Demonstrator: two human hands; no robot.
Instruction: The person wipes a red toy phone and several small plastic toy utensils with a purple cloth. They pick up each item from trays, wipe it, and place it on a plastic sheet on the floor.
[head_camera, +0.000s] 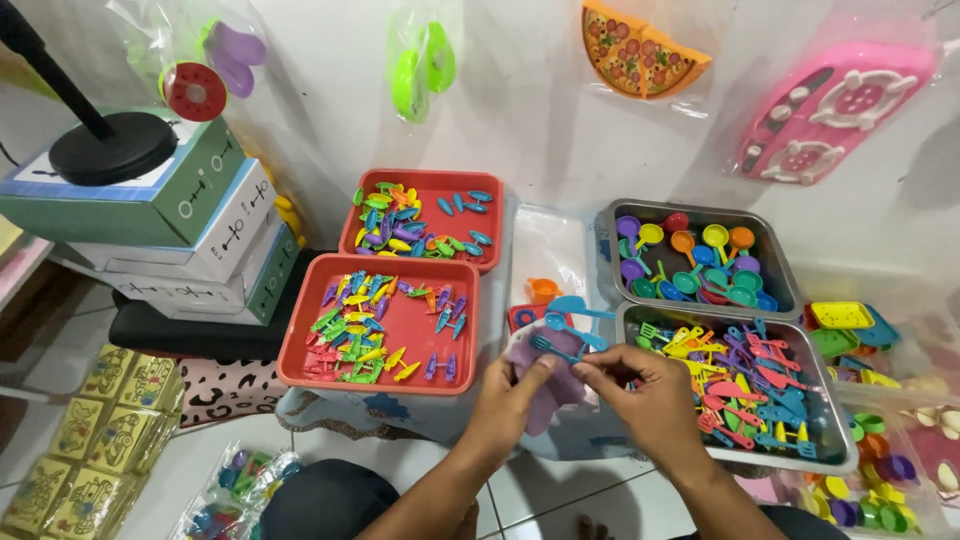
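Both hands are pinched in together over a floppy clear plastic bag with a lilac toy piece showing through it, right in the middle between the trays. The left hand has thumb and fingers closed on the bag's left edge; the right hand is curled with its fingertips pinching the top edge, near a little blue plastic fork and a blue spoon poking out of the opening.

Just right of the hands sits a shiny metal tray heaped with glossy toy spatulas and forks in red, blue, yellow and purple. Behind it, a second metal tray holds small round toy pans with stubby handles.

To the left are two square red plastic trays: the nearer one scattered with tiny flat knives and cutlery bits, the farther one much the same. Stacked cardboard boxes sit further left.
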